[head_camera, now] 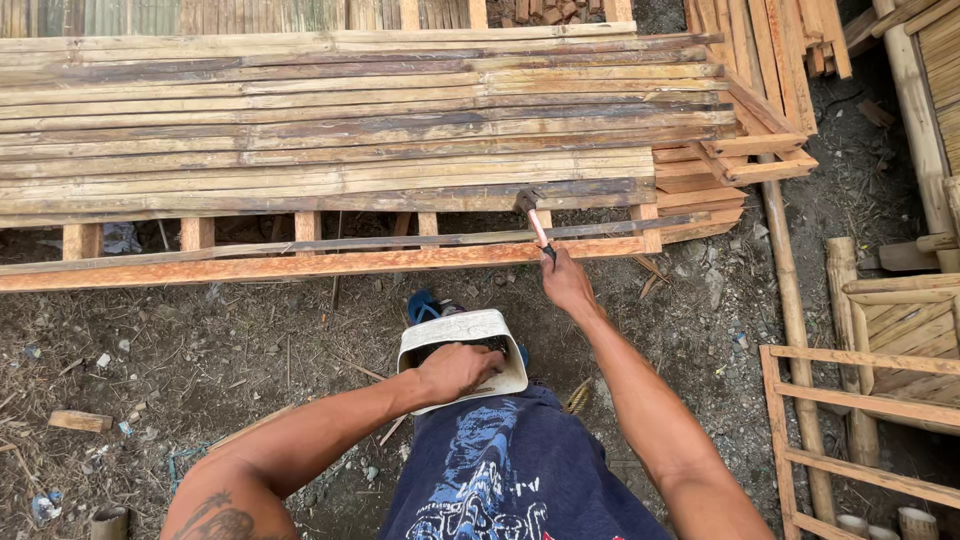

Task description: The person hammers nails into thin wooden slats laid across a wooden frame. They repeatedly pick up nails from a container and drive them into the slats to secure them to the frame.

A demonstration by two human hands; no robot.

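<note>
Hammer (533, 222), head-heavy and rigid, is gripped at its handle's end by the right hand (567, 283); left hand (455, 370) digs, curled, in a light white tub (462, 330).

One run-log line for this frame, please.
right hand: grips orange-handled hammer at bamboo slat panel | left hand: inside white plastic container

Bright even daylight, soft short shadows, no glare; sharp focus, slight wide-angle bending at edges.

Bare arms, a dark tattoo (215, 515) near the left shoulder, navy shorts (510, 470) with a pale blue print, blue sandal (422, 305).
</note>
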